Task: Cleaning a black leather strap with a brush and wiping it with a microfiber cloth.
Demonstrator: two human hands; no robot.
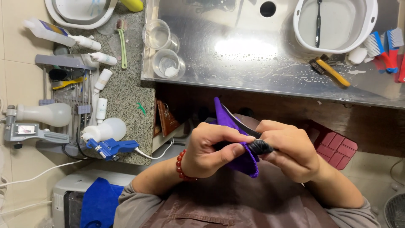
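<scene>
My left hand (209, 150), with a red bead bracelet (182, 165) on its wrist, pinches a purple cloth (231, 126) wrapped around a thin dark curved blade-like part (240, 123). The fingers of my right hand (289, 147) grip the black ribbed handle end (259, 147) of that same object. Both hands are held close together above my lap, in front of the steel sink's front edge. The rest of the object is hidden by the cloth and my fingers.
A wet steel sink (261, 50) holds two clear cups (162, 46), a white basin (335, 23) with a dark tool inside, a yellow-handled brush (331, 71) and blue-red brushes (386, 46). A granite counter (126, 99) at left carries white bottles, a rack and a blue-nozzled sprayer (109, 147).
</scene>
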